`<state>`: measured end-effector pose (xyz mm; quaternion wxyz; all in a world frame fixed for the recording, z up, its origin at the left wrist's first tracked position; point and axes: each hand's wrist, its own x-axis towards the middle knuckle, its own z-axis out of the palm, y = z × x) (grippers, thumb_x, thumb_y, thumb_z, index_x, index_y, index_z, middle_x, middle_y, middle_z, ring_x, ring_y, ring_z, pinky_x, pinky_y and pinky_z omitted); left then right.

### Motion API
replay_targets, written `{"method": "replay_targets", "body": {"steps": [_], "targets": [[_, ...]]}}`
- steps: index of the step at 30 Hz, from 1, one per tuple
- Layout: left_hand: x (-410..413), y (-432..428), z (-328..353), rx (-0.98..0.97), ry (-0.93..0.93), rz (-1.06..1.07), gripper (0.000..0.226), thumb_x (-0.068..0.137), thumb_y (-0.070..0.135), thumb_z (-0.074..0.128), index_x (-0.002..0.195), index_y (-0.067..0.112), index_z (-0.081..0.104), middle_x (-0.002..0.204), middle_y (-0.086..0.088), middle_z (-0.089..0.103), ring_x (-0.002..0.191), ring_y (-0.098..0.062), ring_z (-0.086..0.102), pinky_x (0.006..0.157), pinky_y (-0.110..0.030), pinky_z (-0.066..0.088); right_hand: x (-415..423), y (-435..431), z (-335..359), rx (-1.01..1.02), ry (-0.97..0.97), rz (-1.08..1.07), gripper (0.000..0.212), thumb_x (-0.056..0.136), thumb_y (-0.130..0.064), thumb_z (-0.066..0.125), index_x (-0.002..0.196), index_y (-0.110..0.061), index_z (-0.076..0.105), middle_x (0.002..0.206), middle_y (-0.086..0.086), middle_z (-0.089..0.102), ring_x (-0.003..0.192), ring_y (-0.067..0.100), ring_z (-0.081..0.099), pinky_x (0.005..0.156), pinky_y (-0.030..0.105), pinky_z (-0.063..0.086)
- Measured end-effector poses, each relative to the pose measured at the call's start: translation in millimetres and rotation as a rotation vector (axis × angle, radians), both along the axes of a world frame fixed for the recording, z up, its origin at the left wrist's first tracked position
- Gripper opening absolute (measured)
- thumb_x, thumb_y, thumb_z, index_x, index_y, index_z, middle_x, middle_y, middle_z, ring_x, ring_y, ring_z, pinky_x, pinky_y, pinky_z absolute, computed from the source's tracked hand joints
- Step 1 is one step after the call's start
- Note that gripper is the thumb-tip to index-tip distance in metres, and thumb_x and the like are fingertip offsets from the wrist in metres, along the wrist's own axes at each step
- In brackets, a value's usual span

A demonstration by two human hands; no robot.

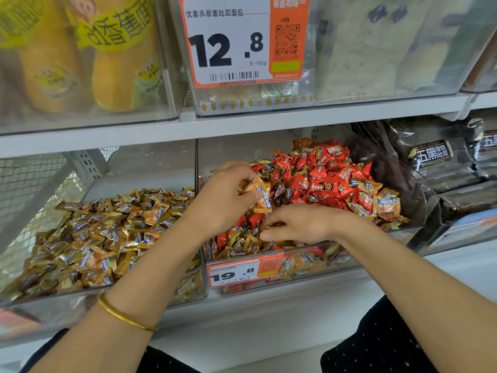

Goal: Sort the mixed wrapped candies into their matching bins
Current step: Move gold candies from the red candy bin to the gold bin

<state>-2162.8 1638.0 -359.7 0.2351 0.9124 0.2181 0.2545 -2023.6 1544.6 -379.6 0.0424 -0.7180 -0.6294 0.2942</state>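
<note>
Spillage is my worry: my left hand (226, 197) grips a loose bunch of gold candies (260, 195) above the mixed bin (309, 269), and one could slip back among the red candies (322, 179) before I reach the gold bin (80, 294) beside it. My right hand (304, 224) curls fingertips-down into the pile's front; whether it has pinched anything I cannot tell

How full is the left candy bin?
Partly full. Gold candies cover the bottom of the left bin in a low layer; bare clear wall shows above.

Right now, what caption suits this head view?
Left hand holds gold candies over mixed bin; right hand reaches in.
</note>
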Motion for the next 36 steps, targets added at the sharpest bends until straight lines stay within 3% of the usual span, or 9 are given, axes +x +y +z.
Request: {"method": "replay_targets", "body": {"steps": [4, 9, 15, 19, 22, 24, 26, 32, 36], "targets": [[0.1, 1.6, 1.6, -0.03, -0.056, 0.009, 0.014, 0.087, 0.017, 0.063, 0.096, 0.006, 0.063, 0.115, 0.006, 0.049, 0.117, -0.002, 0.039, 0.081, -0.009, 0.024, -2.0, 6.9, -8.5, -0.021, -0.125, 0.039, 0.051, 0.089, -0.038, 0.06, 0.134, -0.019, 0.045, 0.137, 0.004, 0.047, 0.122, 0.022, 0.046, 0.1, 0.032, 0.041], [-1.2, 0.6, 3.5, -0.071, -0.089, 0.015, 0.017, 0.087, 0.018, 0.062, 0.098, 0.005, 0.063, 0.114, 0.009, 0.046, 0.117, -0.001, 0.039, 0.082, -0.007, 0.023, -3.2, 18.8, -9.8, -0.085, -0.144, 0.093, 0.048, 0.086, -0.015, 0.059, 0.131, -0.024, 0.045, 0.132, 0.011, 0.052, 0.114, 0.034, 0.055, 0.094, 0.045, 0.048], [-6.5, -0.6, 4.3, -0.107, -0.128, 0.028, 0.017, 0.088, 0.018, 0.062, 0.1, 0.006, 0.062, 0.119, 0.007, 0.047, 0.116, -0.002, 0.04, 0.086, -0.01, 0.026, -7.9, 18.9, -13.1, 0.016, -0.172, 0.098, 0.04, 0.089, -0.005, 0.055, 0.128, -0.013, 0.052, 0.135, 0.005, 0.049, 0.12, 0.021, 0.047, 0.092, 0.024, 0.039], [-13.9, 2.4, 8.0, -0.21, -0.201, 0.037, 0.013, 0.087, 0.017, 0.063, 0.097, 0.009, 0.063, 0.12, 0.005, 0.053, 0.119, -0.01, 0.048, 0.103, -0.029, 0.036, 0.8, 11.6, -8.4, 0.162, 0.076, -0.037, 0.022, 0.082, -0.007, 0.068, 0.101, -0.016, 0.064, 0.102, -0.002, 0.056, 0.093, 0.013, 0.052, 0.08, 0.026, 0.042], [-22.7, 3.1, 14.3, -0.384, -0.302, 0.034, 0.004, 0.087, 0.017, 0.063, 0.091, 0.014, 0.065, 0.096, 0.001, 0.066, 0.086, -0.009, 0.059, 0.082, -0.031, 0.046, 4.2, 6.1, 6.1, 0.325, 0.363, -0.205, 0.016, 0.081, -0.009, 0.071, 0.096, -0.012, 0.066, 0.083, -0.004, 0.058, 0.068, 0.007, 0.053, 0.065, 0.018, 0.047], [-29.9, 4.0, 16.2, -0.506, -0.372, 0.063, 0.007, 0.088, 0.016, 0.063, 0.085, 0.022, 0.063, 0.074, 0.015, 0.064, 0.071, -0.005, 0.055, 0.073, -0.026, 0.045, 6.3, 2.4, 15.5, 0.354, 0.568, -0.334, 0.018, 0.084, -0.009, 0.068, 0.101, -0.008, 0.064, 0.063, -0.002, 0.051, 0.045, 0.007, 0.038, 0.039, 0.017, 0.033], [-38.2, 5.7, 18.0, -0.665, -0.436, 0.062, 0.005, 0.089, 0.014, 0.061, 0.086, 0.019, 0.062, 0.078, 0.011, 0.063, 0.08, -0.012, 0.058, 0.077, -0.032, 0.05, 8.1, 0.6, 21.0, 0.313, 0.787, -0.445, 0.017, 0.086, -0.01, 0.064, 0.103, -0.012, 0.061, 0.051, -0.006, 0.049, 0.037, 0.005, 0.023, 0.035, 0.016, 0.017], [-71.3, 13.6, 21.3, -1.048, -0.614, 0.069, 0.01, 0.088, 0.004, 0.056, 0.08, 0.008, 0.06, 0.073, -0.001, 0.062, 0.069, -0.009, 0.063, 0.072, -0.026, 0.058, -4.8, 6.2, 27.7, 0.214, 1.268, -0.61, 0.006, 0.088, -0.013, 0.058, 0.094, -0.016, 0.059, 0.072, -0.004, 0.062, 0.036, 0.002, 0.025, 0.035, 0.013, 0.015], [-88.7, 22.5, 14.8, -1.124, -0.639, 0.129, 0.007, 0.088, 0.003, 0.056, 0.083, 0.006, 0.06, 0.083, -0.004, 0.058, 0.077, -0.01, 0.06, 0.071, -0.028, 0.059, -13.3, 17.0, 24.5, 0.203, 1.212, -0.675, 0.006, 0.092, -0.012, 0.055, 0.089, -0.017, 0.055, 0.07, -0.003, 0.052, 0.036, 0.003, 0.029, 0.033, 0.012, 0.018]]}}
